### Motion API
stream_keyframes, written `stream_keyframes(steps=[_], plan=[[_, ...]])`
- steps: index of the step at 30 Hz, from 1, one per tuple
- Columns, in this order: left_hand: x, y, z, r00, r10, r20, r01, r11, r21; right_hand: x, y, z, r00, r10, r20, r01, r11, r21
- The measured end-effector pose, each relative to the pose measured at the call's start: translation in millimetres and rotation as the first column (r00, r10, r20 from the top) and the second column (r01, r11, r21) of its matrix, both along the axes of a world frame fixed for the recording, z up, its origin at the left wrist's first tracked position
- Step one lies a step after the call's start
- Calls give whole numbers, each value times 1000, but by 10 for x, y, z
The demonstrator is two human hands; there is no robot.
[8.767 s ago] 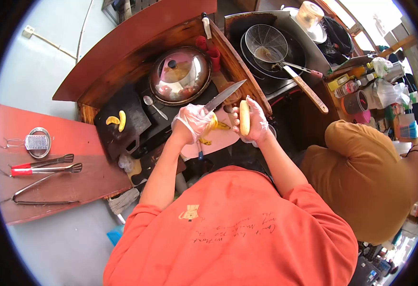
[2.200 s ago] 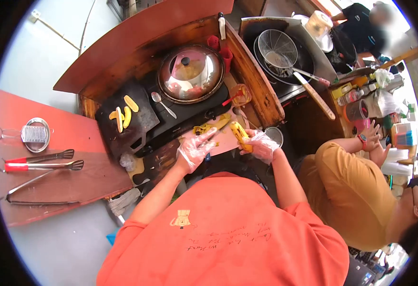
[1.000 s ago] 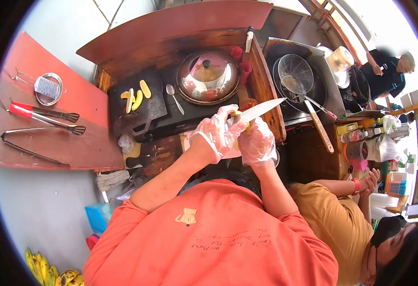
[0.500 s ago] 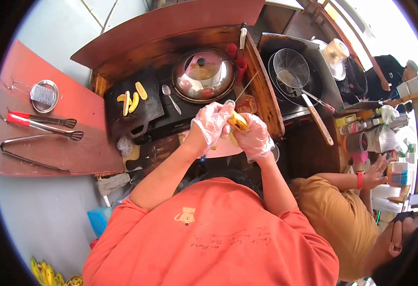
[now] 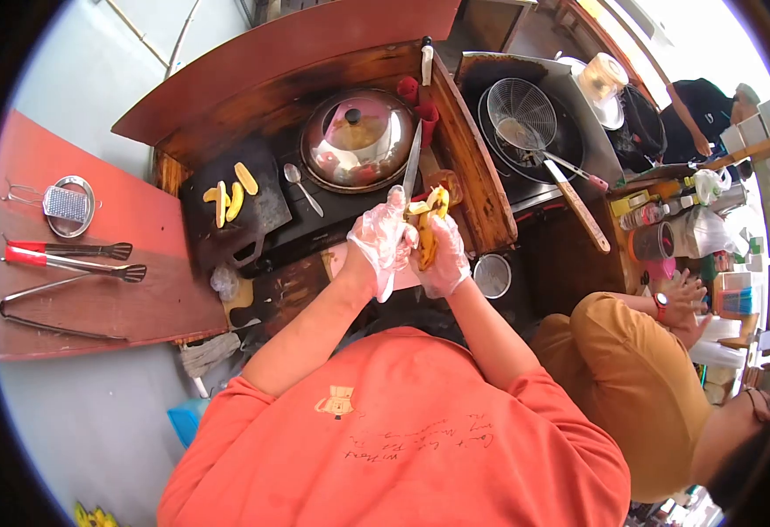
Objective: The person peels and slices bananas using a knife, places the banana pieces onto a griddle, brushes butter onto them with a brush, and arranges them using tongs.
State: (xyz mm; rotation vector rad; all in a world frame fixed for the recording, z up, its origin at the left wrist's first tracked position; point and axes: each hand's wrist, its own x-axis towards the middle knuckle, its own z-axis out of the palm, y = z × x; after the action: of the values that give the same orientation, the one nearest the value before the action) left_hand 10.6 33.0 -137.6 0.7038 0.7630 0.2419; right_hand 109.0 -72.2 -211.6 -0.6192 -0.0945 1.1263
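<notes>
My left hand (image 5: pixel 383 243), in a clear plastic glove, is closed around a knife, its handle hidden and its blade (image 5: pixel 413 162) pointing away from me. Beside it my right hand (image 5: pixel 446 255), gloved too, grips a yellow banana (image 5: pixel 428 235) with dark spots, held upright. Pale flesh or peel shows near the banana's top, close to the knife. Beneath the hands lies a pale pink board (image 5: pixel 336 261), mostly covered by them. Several banana pieces (image 5: pixel 235 202) rest on the black griddle to the left.
A domed lid (image 5: pixel 358 145) covers a pan ahead, with a spoon (image 5: pixel 302 188) beside it. Right of the wooden partition, a strainer (image 5: pixel 523 114) sits over a wok. Tongs (image 5: pixel 68 255) and a grater (image 5: pixel 67 205) lie on the red side shelf. A co-worker (image 5: pixel 639 395) is close on my right.
The knife blade has swung from slanting right to nearly straight ahead. The banana has turned upright in my right hand, and its top looks more opened. The co-worker's hands have come together.
</notes>
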Motion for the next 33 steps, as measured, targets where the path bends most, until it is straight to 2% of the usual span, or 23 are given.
stream_keyframes(steps=[1, 2, 4, 7, 8, 10, 12, 14, 16, 19, 22, 24, 25, 26, 28, 29, 30, 31, 32, 33], plan=[[-8, -17, -28, 1000, -3, -2, 3, 1000, 0, -38, 66, -97, 994, -35, -104, 35, 999, 3], [-18, -34, -55, 999, 27, 21, -27, 1000, 7, -35, 80, -174, 994, -37, -106, 38, 999, 3], [-35, -66, -99, 997, 56, 45, -57, 998, 13, -28, 114, -199, 957, 21, -288, -2, 998, 66], [-72, -131, -112, 994, 101, 27, -103, 993, 53, -6, 162, -103, 964, 35, -264, -13, 996, 84], [-89, -156, -93, 994, 107, 2, -107, 987, 117, -6, 203, -92, 963, 33, -266, -11, 996, 84], [-151, -198, -85, 993, 113, -24, -107, 977, 183, 5, 307, -83, 943, -177, -282, 161, 984, -81], [-248, -224, -89, 995, 99, -9, -96, 982, 162, 120, 381, -102, 867, -158, -473, 209, 976, 57], [-372, -252, -128, 993, 107, -39, -98, 979, 177, 262, 402, -58, 823, -224, -522, 271, 962, 13], [-488, -263, -170, 983, 107, -151, -74, 976, 205, 406, 431, 3, 802, -291, -521, 338, 941, -4], [-607, -280, -153, 990, 74, -121, -50, 980, 190, 674, 424, -104, 785, -193, -589, 335, 931, 142], [-785, -298, -144, 991, 43, -124, -17, 978, 206, 821, 341, -5, 892, -180, -414, 294, 928, 229], [-903, -298, -28, 993, 79, -84, -60, 977, 203, 888, 259, 139, 951, -176, -256, 246, 928, 278], [-905, -273, 38, 991, 99, -88, -74, 966, 248, 893, 233, 282, 959, -132, -250, 202, 938, 282], [-864, -216, 117, 979, 70, -191, 7, 928, 374, 881, 194, 406, 962, -131, -241, 200, 936, 289], [-601, -115, 211, 983, 167, -77, -105, 855, 508, 799, 111, 596, 995, 43, 87, -68, 951, 301], [-462, -41, 343, 983, 156, -93, -83, 844, 530, 707, 110, 653, 995, 70, 68, -84, 970, 229], [-355, 49, 426, 981, 93, -173, 64, 680, 730, 664, 121, 643, 994, 83, 73, -98, 969, 228], [-218, 63, 613, 987, 68, -144, 80, 568, 819, 635, 131, 615, 961, 172, 218, -228, 936, 269], [-71, 101, 669, 998, 14, -65, 41, 647, 762, 611, 125, 604, 900, 242, 361, -356, 888, 292], [34, 101, 832, 997, -26, -74, 76, 543, 836, 585, 94, 629, 891, 303, 339, -387, 896, 216]])
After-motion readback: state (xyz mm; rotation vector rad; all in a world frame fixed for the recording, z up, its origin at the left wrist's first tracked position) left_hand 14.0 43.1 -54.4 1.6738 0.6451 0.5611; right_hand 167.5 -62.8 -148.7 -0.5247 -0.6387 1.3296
